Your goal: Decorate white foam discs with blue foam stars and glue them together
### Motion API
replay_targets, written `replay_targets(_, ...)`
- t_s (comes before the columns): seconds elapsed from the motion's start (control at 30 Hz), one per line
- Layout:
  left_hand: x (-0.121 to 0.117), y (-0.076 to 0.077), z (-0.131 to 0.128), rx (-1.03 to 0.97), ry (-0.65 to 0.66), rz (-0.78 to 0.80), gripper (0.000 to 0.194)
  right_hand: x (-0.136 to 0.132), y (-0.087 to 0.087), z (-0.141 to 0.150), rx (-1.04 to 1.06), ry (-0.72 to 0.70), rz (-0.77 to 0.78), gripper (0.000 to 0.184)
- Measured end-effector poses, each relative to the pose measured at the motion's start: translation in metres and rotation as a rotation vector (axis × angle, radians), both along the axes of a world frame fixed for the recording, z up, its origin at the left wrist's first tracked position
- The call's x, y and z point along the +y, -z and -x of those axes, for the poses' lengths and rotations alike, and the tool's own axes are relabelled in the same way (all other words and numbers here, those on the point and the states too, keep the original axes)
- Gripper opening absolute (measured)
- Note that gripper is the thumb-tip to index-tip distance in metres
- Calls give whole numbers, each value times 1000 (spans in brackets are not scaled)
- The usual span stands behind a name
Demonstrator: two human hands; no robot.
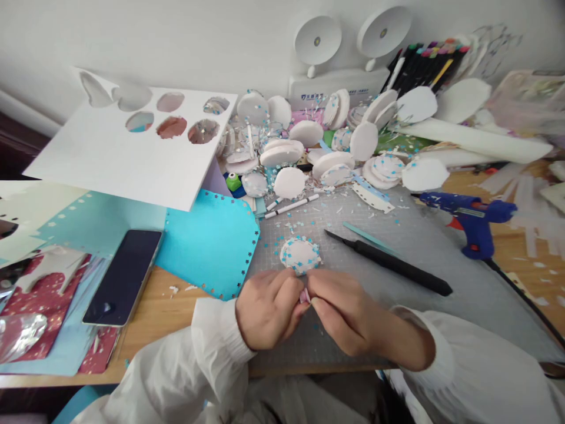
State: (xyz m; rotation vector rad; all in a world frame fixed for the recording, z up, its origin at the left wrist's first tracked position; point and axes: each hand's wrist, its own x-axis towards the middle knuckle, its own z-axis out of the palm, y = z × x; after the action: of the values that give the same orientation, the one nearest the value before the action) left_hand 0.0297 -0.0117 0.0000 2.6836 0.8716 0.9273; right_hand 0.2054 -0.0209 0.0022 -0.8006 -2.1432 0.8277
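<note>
My left hand (pixel 272 306) and my right hand (pixel 346 307) meet low in the middle, both with fingers closed. Between them shows a small pink piece (pixel 304 296), pinched by both; what it is I cannot make out. Just beyond my fingertips a round white disc (pixel 301 254) dotted with blue star shapes lies on the grey cutting mat (pixel 424 247). To the right of it rests a black craft knife (pixel 392 265), its blade pointing away to the left. Beside the knife lies a thin teal paper strip (pixel 368 237).
A pile of white foam discs (pixel 289 182) fills the back. A blue glue gun (pixel 474 218) lies at right, its cord running toward the front. At left are a phone (pixel 123 277), turquoise paper (pixel 207 241) and a white board (pixel 132 147) with cut-out holes. Markers (pixel 428 65) stand back right.
</note>
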Motion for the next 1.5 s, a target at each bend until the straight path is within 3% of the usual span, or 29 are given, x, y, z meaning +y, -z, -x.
replay_targets(0.23,5,-1,3,83,-10,-79,26,0,-1,-2,-44,9,16,16)
replay_targets(0.53,5,-1,2,216,-2,-191,29,0,2,-1,-119,64,-78,18)
replay_targets(0.87,3,1,1,191,26,-234,32,-7,4,3,-121,167,45,21)
replay_targets(1.07,2,2,1,170,32,-214,27,-7,2,7,26,189,244,26)
replay_targets(1.2,2,3,1,132,43,-215,24,-9,2,10,171,182,489,27)
replay_targets(1.4,2,5,1,70,46,-267,22,-12,11,14,472,43,938,22)
replay_targets(1.5,3,5,2,41,49,-256,19,-11,10,13,515,-20,967,22)
